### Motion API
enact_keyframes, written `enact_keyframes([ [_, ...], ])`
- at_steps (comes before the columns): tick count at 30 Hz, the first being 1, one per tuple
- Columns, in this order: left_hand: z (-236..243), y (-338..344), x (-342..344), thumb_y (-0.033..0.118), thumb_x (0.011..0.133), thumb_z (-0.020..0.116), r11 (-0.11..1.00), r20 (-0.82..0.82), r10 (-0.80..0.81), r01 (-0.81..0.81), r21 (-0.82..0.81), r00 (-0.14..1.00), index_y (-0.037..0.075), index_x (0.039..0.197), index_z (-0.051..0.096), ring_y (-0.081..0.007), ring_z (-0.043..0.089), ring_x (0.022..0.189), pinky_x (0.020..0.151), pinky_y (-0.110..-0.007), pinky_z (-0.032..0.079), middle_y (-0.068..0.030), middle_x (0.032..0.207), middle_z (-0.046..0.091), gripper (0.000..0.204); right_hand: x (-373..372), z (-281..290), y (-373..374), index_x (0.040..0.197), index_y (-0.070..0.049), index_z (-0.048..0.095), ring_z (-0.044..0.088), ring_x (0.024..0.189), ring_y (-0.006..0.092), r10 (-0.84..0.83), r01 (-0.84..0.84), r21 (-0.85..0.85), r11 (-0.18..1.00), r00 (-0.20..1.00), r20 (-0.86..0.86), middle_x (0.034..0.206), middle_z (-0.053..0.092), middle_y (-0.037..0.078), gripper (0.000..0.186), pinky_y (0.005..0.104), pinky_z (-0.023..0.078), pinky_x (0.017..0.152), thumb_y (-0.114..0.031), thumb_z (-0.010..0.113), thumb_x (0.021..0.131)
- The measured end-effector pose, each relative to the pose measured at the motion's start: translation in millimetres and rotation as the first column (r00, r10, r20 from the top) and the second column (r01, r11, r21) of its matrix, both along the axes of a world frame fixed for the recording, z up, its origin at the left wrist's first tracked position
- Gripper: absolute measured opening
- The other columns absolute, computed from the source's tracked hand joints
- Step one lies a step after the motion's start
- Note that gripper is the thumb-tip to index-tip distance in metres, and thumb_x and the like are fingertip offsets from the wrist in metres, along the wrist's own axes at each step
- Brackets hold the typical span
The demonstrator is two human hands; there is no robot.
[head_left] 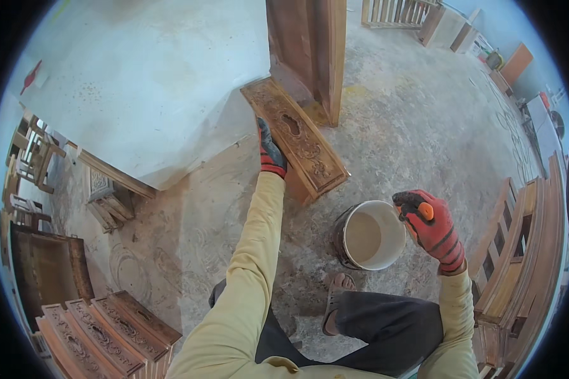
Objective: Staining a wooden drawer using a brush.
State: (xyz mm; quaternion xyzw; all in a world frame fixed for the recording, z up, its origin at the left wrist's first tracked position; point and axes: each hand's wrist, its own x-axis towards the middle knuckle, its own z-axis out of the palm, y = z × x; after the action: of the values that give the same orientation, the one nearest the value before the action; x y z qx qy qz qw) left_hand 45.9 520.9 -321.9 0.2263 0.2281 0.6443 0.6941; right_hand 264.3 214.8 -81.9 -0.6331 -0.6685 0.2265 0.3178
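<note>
A carved wooden drawer (305,146) stands tilted ahead of me, its long ornate front turned up and an oval recess in its middle. My left hand (272,151), in a black and red glove, grips the drawer's left edge. In a red and black glove, my right hand (435,230) is closed around a tool with an orange handle end (426,210); the rest of the tool is mostly hidden by the hand. Just left of that hand, a white bucket (393,245) on the floor holds cloudy tan liquid.
Several carved drawers (117,335) are stacked at the lower left. A large pale sheet (171,82) covers the upper left, beside a tall wooden cabinet piece (334,63). Wooden frames (518,252) lean at the right. My sandalled foot (336,297) is near the bucket.
</note>
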Motion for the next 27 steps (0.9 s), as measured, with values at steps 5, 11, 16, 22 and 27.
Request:
enact_keyframes([
  [5,5.5,-4.5,4.5,0.061,0.096,0.047,1.0,0.001,-0.005,0.005,-0.016,1.0,0.007,0.135,0.054,-0.024,0.063,0.109,0.096,-0.034,0.05,-0.0113,0.129,0.062,0.066,1.5,-0.7,7.4,0.105,0.001,0.066,0.061,0.076,0.0242,0.027,-0.027,-0.001,1.0,1.0,0.004,0.095,0.068,0.01,0.033,0.0305,0.049,0.072,0.001,0.06,0.072],
  [11,-0.7,-2.6,3.9,0.065,0.093,0.048,1.0,0.02,-0.014,0.014,-0.001,1.0,0.005,0.133,0.054,-0.0262,0.063,0.109,0.096,-0.035,0.05,-0.0132,0.127,0.062,0.072,0.3,1.9,7.8,0.106,0.0,0.067,0.062,0.079,0.0238,0.055,-0.055,0.0,0.998,0.998,-0.01,0.098,0.068,0.009,0.033,0.031,0.049,0.075,0.004,0.059,0.074],
  [16,-14.6,4.1,4.1,0.071,0.089,0.048,0.99,0.092,-0.044,0.056,-0.131,0.995,0.003,0.129,0.057,-0.0278,0.063,0.106,0.094,-0.036,0.05,-0.0151,0.125,0.063,0.079,-4.2,5.1,8.6,0.107,0.001,0.067,0.062,0.081,0.0228,0.003,-0.007,-0.051,0.999,0.997,-0.08,0.1,0.069,0.009,0.034,0.0302,0.049,0.077,0.005,0.058,0.074],
  [22,-73.7,1.1,-110.2,0.086,0.08,0.036,0.775,0.518,-0.618,0.568,0.278,0.591,0.005,0.113,0.061,-0.0276,0.065,0.073,0.072,-0.041,0.053,-0.0148,0.091,0.066,0.092,-51.6,13.6,16.8,0.107,0.002,0.067,0.061,0.083,0.018,-0.046,-0.024,-0.172,0.985,0.919,-0.392,0.104,0.07,0.01,0.032,0.0264,0.048,0.08,0.004,0.054,0.077],
  [27,69.1,-117.0,-119.1,0.044,0.093,0.061,0.858,-0.029,0.237,-0.223,-0.462,0.971,0.015,0.083,0.062,-0.0148,0.055,0.051,0.048,-0.026,0.041,-0.0038,0.066,0.061,0.031,-57.2,-3.2,14.4,0.124,0.004,0.06,0.059,0.089,0.0165,0.064,-0.09,-0.081,0.993,0.959,-0.276,0.116,0.066,0.011,0.039,0.0259,0.046,0.084,-0.004,0.048,0.088],
])
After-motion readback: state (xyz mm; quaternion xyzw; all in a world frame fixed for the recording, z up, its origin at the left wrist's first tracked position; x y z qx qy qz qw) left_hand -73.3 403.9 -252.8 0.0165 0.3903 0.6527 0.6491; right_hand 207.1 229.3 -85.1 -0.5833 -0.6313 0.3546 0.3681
